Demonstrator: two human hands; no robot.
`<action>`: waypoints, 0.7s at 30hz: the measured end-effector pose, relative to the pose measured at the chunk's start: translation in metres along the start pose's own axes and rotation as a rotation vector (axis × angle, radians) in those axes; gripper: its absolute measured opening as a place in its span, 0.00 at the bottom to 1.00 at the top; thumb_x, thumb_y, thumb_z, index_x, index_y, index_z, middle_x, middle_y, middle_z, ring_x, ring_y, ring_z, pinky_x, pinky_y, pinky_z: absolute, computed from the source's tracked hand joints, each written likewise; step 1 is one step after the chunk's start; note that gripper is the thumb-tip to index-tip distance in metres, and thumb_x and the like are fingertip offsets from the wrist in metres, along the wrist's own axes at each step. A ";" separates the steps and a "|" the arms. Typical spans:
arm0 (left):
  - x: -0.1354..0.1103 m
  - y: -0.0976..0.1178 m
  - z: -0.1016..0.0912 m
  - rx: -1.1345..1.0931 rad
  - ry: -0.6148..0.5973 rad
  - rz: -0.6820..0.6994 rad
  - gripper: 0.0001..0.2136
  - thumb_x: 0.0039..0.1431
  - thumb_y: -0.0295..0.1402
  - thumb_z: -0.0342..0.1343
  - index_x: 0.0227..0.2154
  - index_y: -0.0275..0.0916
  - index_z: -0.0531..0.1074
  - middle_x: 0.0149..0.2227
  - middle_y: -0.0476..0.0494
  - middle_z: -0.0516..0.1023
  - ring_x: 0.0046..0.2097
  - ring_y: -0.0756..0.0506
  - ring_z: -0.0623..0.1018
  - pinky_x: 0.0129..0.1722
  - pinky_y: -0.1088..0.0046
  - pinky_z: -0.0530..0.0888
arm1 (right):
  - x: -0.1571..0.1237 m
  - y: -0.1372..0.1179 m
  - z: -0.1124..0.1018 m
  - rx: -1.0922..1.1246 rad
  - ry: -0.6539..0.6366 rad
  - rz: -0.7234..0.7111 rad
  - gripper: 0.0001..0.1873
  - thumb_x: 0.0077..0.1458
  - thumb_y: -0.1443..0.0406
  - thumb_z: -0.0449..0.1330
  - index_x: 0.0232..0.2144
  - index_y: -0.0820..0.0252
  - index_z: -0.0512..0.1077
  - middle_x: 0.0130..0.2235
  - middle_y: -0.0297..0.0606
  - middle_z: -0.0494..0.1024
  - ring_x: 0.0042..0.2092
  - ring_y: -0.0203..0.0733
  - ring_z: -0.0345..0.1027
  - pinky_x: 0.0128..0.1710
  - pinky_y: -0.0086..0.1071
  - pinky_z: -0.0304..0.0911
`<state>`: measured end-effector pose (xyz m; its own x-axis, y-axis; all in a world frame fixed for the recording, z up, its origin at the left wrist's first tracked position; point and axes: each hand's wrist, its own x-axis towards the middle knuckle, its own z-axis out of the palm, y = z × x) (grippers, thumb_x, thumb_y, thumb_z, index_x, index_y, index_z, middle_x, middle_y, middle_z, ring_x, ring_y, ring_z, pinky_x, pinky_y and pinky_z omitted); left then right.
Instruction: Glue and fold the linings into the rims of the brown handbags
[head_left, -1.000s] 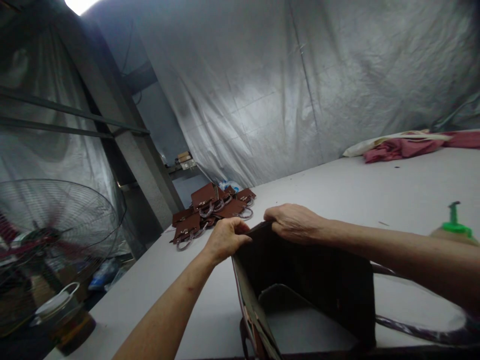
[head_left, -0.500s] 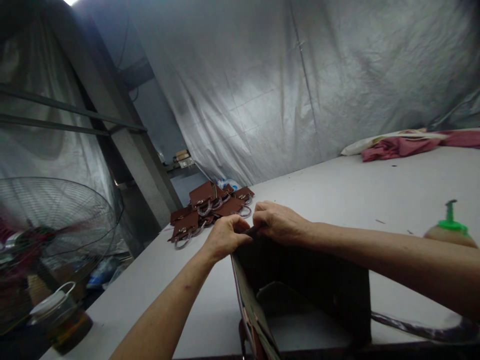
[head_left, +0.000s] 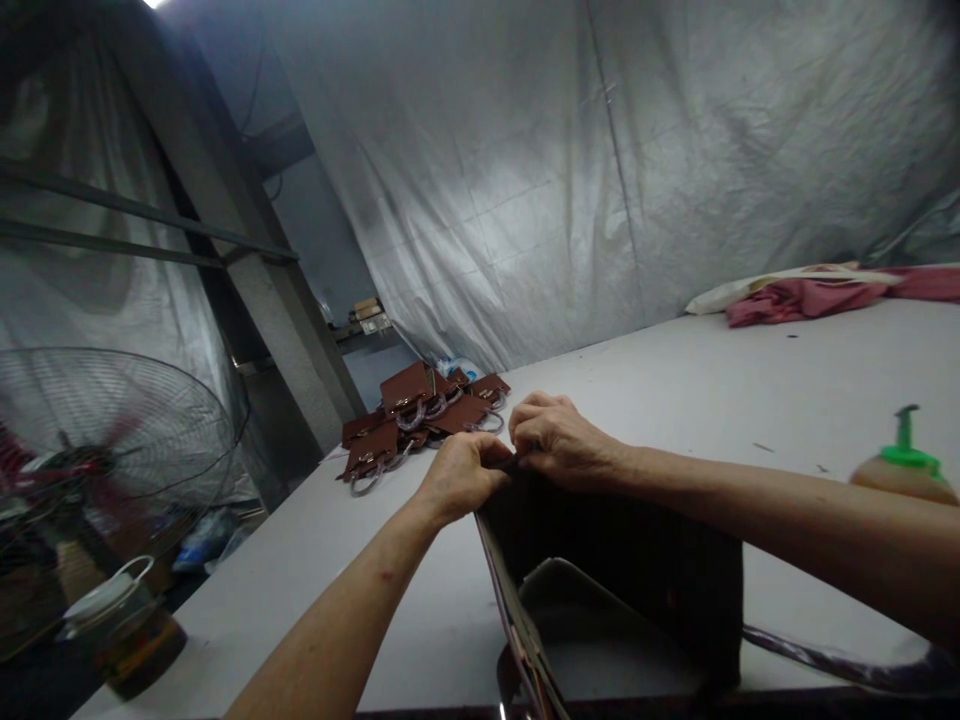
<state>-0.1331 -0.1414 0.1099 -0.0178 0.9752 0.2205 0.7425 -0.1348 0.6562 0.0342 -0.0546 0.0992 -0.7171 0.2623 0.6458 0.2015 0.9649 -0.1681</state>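
A dark, open-topped bag (head_left: 645, 570) stands on the white table (head_left: 720, 400) in front of me. My left hand (head_left: 461, 478) pinches its far corner from the left, fingers closed on the rim. My right hand (head_left: 559, 442) grips the same corner from the right, fingers curled over the edge, touching the left hand. A strap (head_left: 832, 655) of the bag trails to the right under my right forearm.
A heap of brown leather handbags (head_left: 420, 415) lies at the table's far left corner. A glue bottle with a green nozzle (head_left: 904, 470) stands at right. Pink cloth (head_left: 810, 295) lies far right. A spinning fan (head_left: 90, 470) and a lidded jar (head_left: 124, 630) are left.
My right hand has slid left along the bag's rim until it meets my left hand at the corner. The view has shifted slightly.
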 end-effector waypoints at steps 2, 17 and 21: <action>-0.001 0.001 -0.001 -0.012 -0.010 0.000 0.10 0.41 0.24 0.58 0.30 0.36 0.77 0.29 0.48 0.79 0.31 0.48 0.75 0.30 0.77 0.69 | 0.001 -0.001 -0.001 -0.010 0.002 0.008 0.05 0.47 0.72 0.62 0.21 0.61 0.72 0.35 0.36 0.76 0.44 0.43 0.60 0.40 0.37 0.47; 0.000 -0.010 -0.009 0.058 0.087 -0.060 0.07 0.43 0.34 0.62 0.23 0.35 0.76 0.19 0.52 0.70 0.24 0.52 0.66 0.25 0.77 0.61 | 0.014 0.015 -0.023 0.158 -0.032 0.454 0.16 0.44 0.74 0.55 0.37 0.62 0.73 0.41 0.39 0.77 0.41 0.41 0.68 0.38 0.28 0.59; -0.001 -0.013 -0.009 0.035 0.094 -0.068 0.07 0.43 0.34 0.61 0.23 0.35 0.75 0.20 0.52 0.70 0.24 0.52 0.66 0.25 0.78 0.60 | 0.011 0.010 -0.025 0.158 -0.340 0.354 0.17 0.45 0.68 0.59 0.41 0.60 0.74 0.39 0.38 0.78 0.38 0.42 0.69 0.33 0.27 0.59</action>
<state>-0.1485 -0.1419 0.1082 -0.1302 0.9608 0.2446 0.7606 -0.0615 0.6463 0.0448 -0.0424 0.1230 -0.8050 0.5358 0.2548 0.3866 0.7995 -0.4597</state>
